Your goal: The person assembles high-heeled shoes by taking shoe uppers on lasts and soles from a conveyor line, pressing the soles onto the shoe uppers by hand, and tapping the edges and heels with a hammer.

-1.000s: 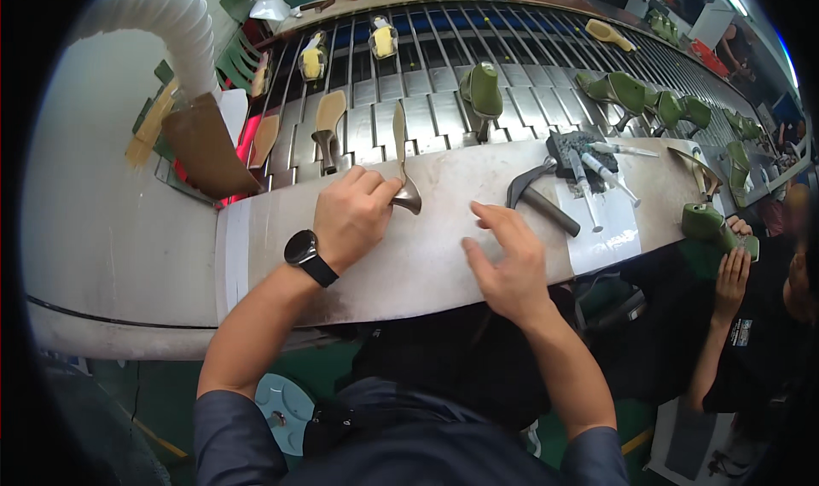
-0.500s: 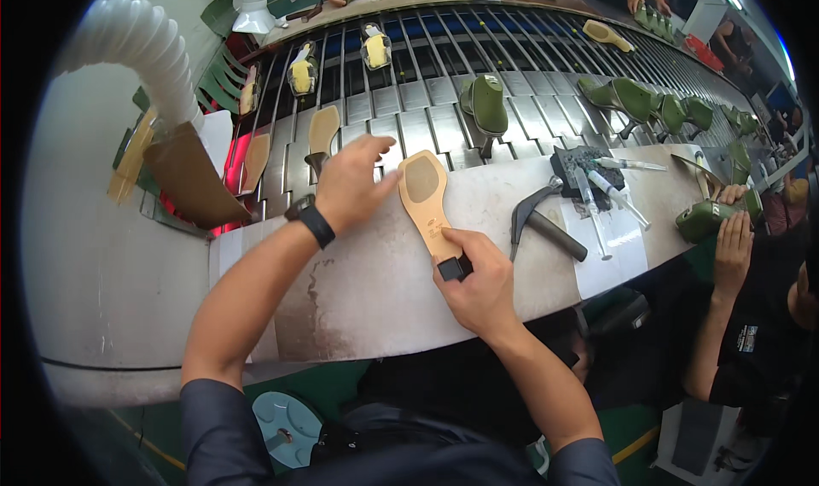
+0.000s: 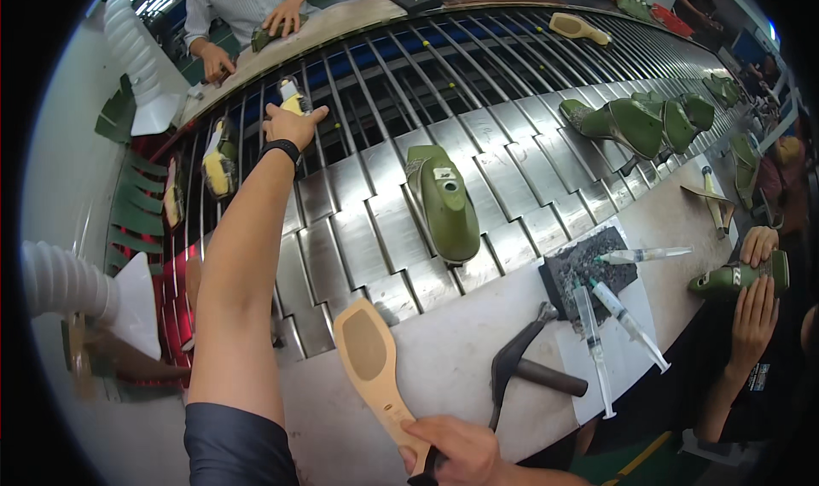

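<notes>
My right hand is closed on a tan shoe insole with a brown forefoot pad, gripping it at the heel end. The insole points away from me over the near worktop. My left arm stretches far across the conveyor. My left hand lies over the near end of a shoe last with a yellow-and-white covering, its thumb and fingers spread apart. The hand hides part of that last, so any contact is hard to make out. Another yellow-covered last lies to its left. A green shoe last rests mid-conveyor.
A black-handled hammer lies on the worktop, near several syringes and a dark block. More green lasts sit on the conveyor. A co-worker's hands hold a green last at right; another person works across the conveyor.
My left hand has moved from beside the insole out to the yellow-and-white covered last. The view has shifted forward over the conveyor. My right hand still grips the insole, now lower in view.
</notes>
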`<state>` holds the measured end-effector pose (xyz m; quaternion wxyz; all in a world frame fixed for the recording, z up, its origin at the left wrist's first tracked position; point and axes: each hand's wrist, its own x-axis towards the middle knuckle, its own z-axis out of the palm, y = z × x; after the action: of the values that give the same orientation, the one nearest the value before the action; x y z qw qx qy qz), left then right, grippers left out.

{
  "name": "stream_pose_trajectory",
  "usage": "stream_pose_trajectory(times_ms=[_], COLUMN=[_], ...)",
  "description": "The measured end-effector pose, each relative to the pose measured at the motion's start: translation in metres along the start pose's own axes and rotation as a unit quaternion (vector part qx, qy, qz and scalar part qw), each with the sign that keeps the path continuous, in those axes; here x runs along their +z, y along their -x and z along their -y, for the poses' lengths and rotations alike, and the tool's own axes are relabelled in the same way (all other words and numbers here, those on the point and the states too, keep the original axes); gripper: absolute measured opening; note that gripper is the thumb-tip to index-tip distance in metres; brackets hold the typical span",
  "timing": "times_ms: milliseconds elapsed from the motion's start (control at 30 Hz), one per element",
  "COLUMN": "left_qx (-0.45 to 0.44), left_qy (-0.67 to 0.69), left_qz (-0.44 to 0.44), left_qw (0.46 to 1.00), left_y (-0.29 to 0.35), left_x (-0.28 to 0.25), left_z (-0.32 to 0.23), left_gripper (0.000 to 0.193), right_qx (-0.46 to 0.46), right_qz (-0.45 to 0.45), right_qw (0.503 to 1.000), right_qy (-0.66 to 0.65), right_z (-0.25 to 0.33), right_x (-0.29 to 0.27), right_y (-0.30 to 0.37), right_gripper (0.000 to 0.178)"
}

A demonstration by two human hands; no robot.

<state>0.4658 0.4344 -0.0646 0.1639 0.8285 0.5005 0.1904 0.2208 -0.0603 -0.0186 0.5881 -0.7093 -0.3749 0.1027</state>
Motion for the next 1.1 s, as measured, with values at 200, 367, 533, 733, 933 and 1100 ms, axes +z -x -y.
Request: stream_pose_trajectory(times_ms=[200, 367, 533, 733, 933, 1100], left_qx=[-0.035, 0.026, 0.049, 0.256, 0.377, 0.224], left_qy=[-0.017, 0.06, 0.238, 0.212, -0.051, 0.154], left_qz=[-0.06, 0.001, 0.034, -0.025, 0.055, 0.058], left_qw=[0.997, 0.998, 0.969, 0.943, 0.923, 0.961], left_y=[0.016, 0.051, 0.138, 0.36, 0.506, 0.525], left_x=[0.023, -0.035, -0.112, -0.251, -0.334, -0.318], left_z=[-0.008, 0.013, 0.081, 0.131, 0.206, 0.251], left_gripper=[0.102, 0.094, 0.09, 0.083, 0.102, 0.057], right_qx=[-0.004, 0.002, -0.023, -0.159, 0.02, 0.087], right_qz=[-0.013, -0.03, -0.052, -0.129, 0.03, 0.004], right_qw=[1.0, 0.999, 0.998, 0.949, 0.997, 0.996], right_qy=[-0.025, -0.02, -0.007, 0.238, -0.072, -0.002], right_z=[0.003, -0.004, -0.001, 0.011, 0.028, 0.015], right_x=[-0.003, 0.005, 0.009, -0.017, -0.005, 0.005], right_y=[0.0, 0.011, 0.018, 0.036, 0.0, -0.012], right_gripper=[0.031, 0.03, 0.025, 0.033, 0.033, 0.043])
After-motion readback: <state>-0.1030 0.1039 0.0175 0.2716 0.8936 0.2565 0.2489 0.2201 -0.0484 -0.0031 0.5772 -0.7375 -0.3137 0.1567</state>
